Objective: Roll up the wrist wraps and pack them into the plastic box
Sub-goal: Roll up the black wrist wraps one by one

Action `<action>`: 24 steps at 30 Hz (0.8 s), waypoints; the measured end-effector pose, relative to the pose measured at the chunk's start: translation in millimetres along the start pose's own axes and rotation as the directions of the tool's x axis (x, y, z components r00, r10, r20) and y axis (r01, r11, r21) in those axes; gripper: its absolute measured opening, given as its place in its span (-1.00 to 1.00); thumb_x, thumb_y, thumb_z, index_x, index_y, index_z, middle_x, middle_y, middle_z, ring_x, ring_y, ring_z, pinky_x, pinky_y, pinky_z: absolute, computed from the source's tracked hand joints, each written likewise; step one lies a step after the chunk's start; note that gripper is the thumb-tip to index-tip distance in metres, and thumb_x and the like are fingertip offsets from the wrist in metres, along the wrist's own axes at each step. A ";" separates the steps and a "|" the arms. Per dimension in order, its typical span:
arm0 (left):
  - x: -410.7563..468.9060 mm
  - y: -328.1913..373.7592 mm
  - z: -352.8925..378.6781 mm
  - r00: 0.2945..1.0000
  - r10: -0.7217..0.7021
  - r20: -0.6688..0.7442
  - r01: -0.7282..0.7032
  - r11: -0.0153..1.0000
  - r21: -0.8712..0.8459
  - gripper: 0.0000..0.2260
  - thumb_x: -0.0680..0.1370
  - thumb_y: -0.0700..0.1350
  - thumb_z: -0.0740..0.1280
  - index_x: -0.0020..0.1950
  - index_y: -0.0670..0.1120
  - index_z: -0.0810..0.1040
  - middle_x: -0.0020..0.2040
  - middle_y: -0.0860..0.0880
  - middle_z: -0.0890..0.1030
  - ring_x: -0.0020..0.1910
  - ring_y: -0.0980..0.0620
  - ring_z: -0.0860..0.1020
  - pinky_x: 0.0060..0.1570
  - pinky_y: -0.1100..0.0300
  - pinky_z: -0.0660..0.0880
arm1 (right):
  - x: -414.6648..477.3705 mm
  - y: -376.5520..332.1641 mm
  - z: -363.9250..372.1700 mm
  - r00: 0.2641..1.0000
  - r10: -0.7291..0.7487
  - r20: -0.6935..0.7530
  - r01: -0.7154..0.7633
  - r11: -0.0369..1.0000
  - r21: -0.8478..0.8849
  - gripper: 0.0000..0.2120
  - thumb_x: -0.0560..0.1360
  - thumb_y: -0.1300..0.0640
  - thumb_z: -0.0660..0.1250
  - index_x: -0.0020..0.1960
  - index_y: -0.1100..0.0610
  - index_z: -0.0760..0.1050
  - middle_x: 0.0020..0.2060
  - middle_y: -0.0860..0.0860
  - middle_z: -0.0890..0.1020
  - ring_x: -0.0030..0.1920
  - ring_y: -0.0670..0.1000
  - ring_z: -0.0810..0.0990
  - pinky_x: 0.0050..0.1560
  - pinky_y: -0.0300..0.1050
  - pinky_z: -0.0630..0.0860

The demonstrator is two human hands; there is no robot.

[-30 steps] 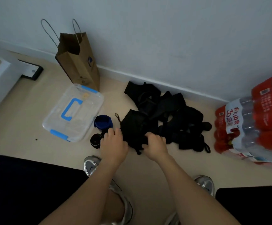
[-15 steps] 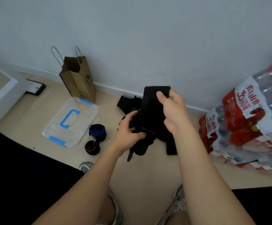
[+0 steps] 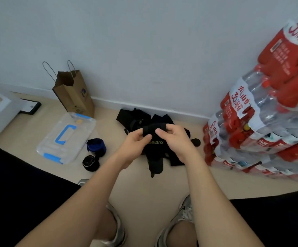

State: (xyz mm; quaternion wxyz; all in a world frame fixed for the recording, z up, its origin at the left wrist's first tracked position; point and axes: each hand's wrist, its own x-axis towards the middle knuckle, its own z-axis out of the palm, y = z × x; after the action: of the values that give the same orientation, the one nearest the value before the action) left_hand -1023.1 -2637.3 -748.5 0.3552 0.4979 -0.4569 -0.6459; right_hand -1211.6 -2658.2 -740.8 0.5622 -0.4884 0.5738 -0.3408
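While the person sits low over a pale floor [image 3: 144,191], both bare arms reach forward and meet in mid-air. The left hand [image 3: 134,146] and right hand [image 3: 175,139] are close together, each with thumb and curled fingers clamped on the folded top edge of a black wrist wrap [image 3: 153,154]. The wrap hangs down between the hands, off the floor. Pale upside-down lettering runs across it, partly covered by the hands, so only some of it can be read.

Behind the hands, a pile of black wraps [image 3: 135,118] lies against the skirting board. The hands and the hanging wrap hide its near side, and single pieces cannot be told apart.

To the left, the clear plastic box [image 3: 55,139] lies flat on the floor, its lid on, with a blue handle and blue latches. What is inside is too faint to make out. Just beside its near right corner sit a blue rolled wrap [image 3: 96,146] and a black rolled wrap [image 3: 90,163], side by side.

A brown paper bag [image 3: 75,97] stands upright against the wall, touching the box's far edge. Shrink-wrapped packs of bottled water [image 3: 260,125] are stacked on the right and cut off by the frame.

Bare floor lies open between the box and the pile, and in front of the person's shoes [image 3: 185,213].
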 end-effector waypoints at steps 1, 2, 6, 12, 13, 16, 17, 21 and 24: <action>-1.0 -1.2 0.4 1.000 -0.014 0.022 0.013 0.999 0.029 -0.69 0.73 -0.29 0.26 0.38 0.01 0.61 0.19 -0.06 0.76 0.21 -0.04 0.73 0.22 0.00 0.67 | -1.2 2.3 1.8 0.998 0.000 -0.067 0.002 0.999 0.033 -0.85 0.66 0.02 0.41 0.18 -0.02 0.72 0.05 -0.02 0.80 0.13 0.02 0.77 0.25 0.19 0.69; -2.6 -3.6 0.0 0.999 -0.018 0.042 0.015 0.996 0.084 -0.62 0.68 -0.38 0.25 0.36 -0.01 0.61 0.18 -0.05 0.76 0.21 -0.03 0.72 0.23 0.01 0.67 | -2.1 4.3 3.6 0.991 0.005 -0.131 0.004 0.998 0.068 -0.85 0.67 0.02 0.39 0.16 -0.02 0.71 0.04 -0.01 0.80 0.13 0.04 0.77 0.24 0.22 0.70; -6.7 -15.5 1.6 0.998 0.062 0.015 -0.064 0.934 0.351 -0.53 0.53 -0.55 0.31 0.24 -0.06 0.66 0.11 0.08 0.75 0.14 0.17 0.70 0.14 0.25 0.65 | -2.1 16.3 8.8 0.966 0.078 -0.248 -0.025 0.977 0.210 -0.86 0.70 0.05 0.35 0.18 -0.02 0.67 0.10 0.03 0.77 0.17 0.08 0.74 0.24 0.24 0.69; -3.0 -42.3 -16.1 0.997 -0.021 -0.070 0.054 0.856 0.514 -0.57 0.54 -0.53 0.35 0.15 -0.02 0.71 0.14 0.08 0.72 0.16 0.18 0.68 0.14 0.33 0.61 | 0.7 3.4 -27.5 0.920 0.291 -0.264 0.002 0.668 0.744 -0.82 0.76 0.08 0.25 -0.01 0.05 0.51 -0.38 -0.02 0.50 -0.51 -0.09 0.44 -0.55 -0.20 0.38; -4.0 -47.7 -21.3 0.993 -0.064 -0.104 0.106 0.871 0.480 -0.57 0.56 -0.50 0.38 0.16 0.02 0.70 0.16 0.09 0.71 0.13 0.19 0.66 0.04 0.38 0.61 | 0.1 -1.0 -41.1 0.921 0.241 -0.307 0.035 0.732 0.680 -0.81 0.75 0.09 0.27 -0.04 0.04 0.53 -0.40 -0.02 0.50 -0.52 -0.08 0.44 -0.55 -0.20 0.37; -1.0 -60.1 -28.5 0.959 -0.173 -0.227 0.246 0.903 0.352 -0.59 0.59 -0.44 0.41 0.22 0.05 0.65 0.22 0.02 0.66 0.14 0.07 0.64 0.02 0.26 0.65 | -6.7 -12.3 -68.4 0.930 0.025 -0.367 0.114 0.929 0.352 -0.81 0.66 -0.06 0.40 -0.06 -0.01 0.66 -0.36 -0.05 0.64 -0.42 -0.08 0.60 -0.48 -0.20 0.47; 0.1 -64.1 -29.1 0.943 -0.213 -0.257 0.293 0.897 0.332 -0.61 0.59 -0.41 0.42 0.26 0.03 0.64 0.25 -0.01 0.64 0.20 -0.01 0.63 0.14 0.11 0.66 | -8.1 -12.7 -71.7 0.928 -0.002 -0.373 0.121 0.948 0.295 -0.81 0.61 -0.12 0.45 0.00 -0.01 0.71 -0.28 -0.06 0.72 -0.34 -0.07 0.68 -0.42 -0.20 0.54; -1.7 -85.0 -32.4 0.856 -0.364 -0.367 0.452 0.872 0.191 -0.61 0.59 -0.35 0.50 0.40 -0.19 0.57 0.23 -0.16 0.60 0.21 -0.15 0.62 0.21 -0.02 0.63 | -11.3 17.9 -61.6 0.957 0.112 -0.267 -0.034 0.959 0.283 -0.80 0.48 -0.05 0.51 0.07 -0.03 0.75 -0.04 0.05 0.81 -0.02 0.08 0.81 -0.16 -0.07 0.69; -3.9 -100.7 -37.9 0.766 -0.509 -0.393 0.522 0.849 -0.082 -0.62 0.58 -0.35 0.50 0.37 -0.38 0.53 0.25 -0.29 0.64 0.13 -0.15 0.65 0.11 0.06 0.59 | -17.6 60.1 -47.9 0.923 0.378 -0.068 -0.340 0.887 0.311 -0.72 0.35 0.08 0.49 0.06 0.07 0.72 -0.06 0.15 0.78 -0.04 0.16 0.81 -0.20 0.01 0.69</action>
State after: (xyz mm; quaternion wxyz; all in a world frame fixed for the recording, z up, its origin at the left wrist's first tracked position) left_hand -985.8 -2609.4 -845.6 0.2418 0.7309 -0.2304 -0.5952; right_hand -1271.1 -2631.6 -785.4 0.6443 -0.2622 0.6316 -0.3424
